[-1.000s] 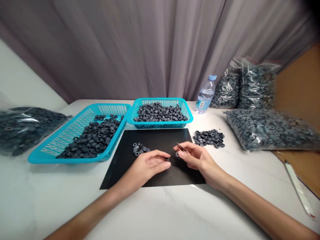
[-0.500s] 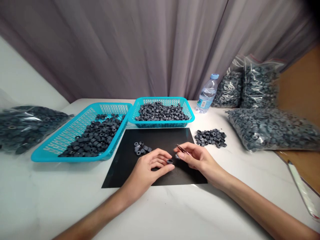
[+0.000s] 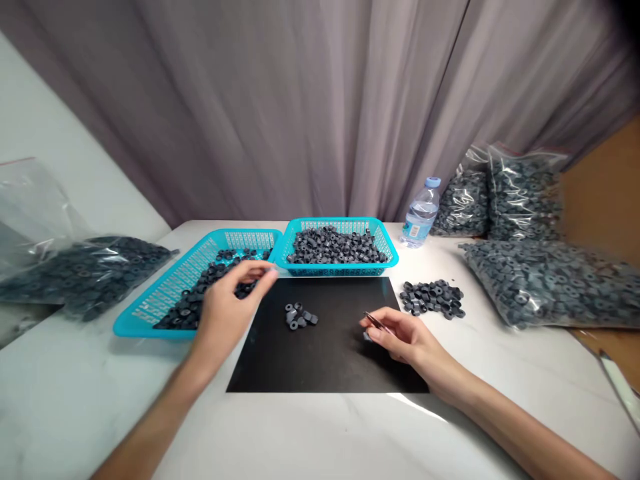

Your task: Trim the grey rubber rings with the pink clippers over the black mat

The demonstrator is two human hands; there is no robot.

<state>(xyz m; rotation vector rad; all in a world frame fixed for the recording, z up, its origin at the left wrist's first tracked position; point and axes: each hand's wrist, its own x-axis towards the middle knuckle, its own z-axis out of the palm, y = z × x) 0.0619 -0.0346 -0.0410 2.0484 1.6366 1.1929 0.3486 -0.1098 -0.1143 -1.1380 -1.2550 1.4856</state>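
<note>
Grey-mauve curtain (image 3: 250,120) hangs in folds behind the white bench (image 3: 320,433). Pale wall (image 3: 60,140) at left; brown panel (image 3: 607,180) at far right. Clear blue-capped bottle (image 3: 421,217) stands upright near the back edge. Beside it, two filled clear bags (image 3: 523,200) stand upright; a third bag (image 3: 545,280) lies in front. Slim pale object (image 3: 620,381) at right edge; identity unclear.

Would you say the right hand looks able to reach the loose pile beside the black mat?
Probably yes: the loose pile of dark parts lies just beyond the right hand, with nothing standing between them, though the slim tool it holds may hinder picking.
</note>
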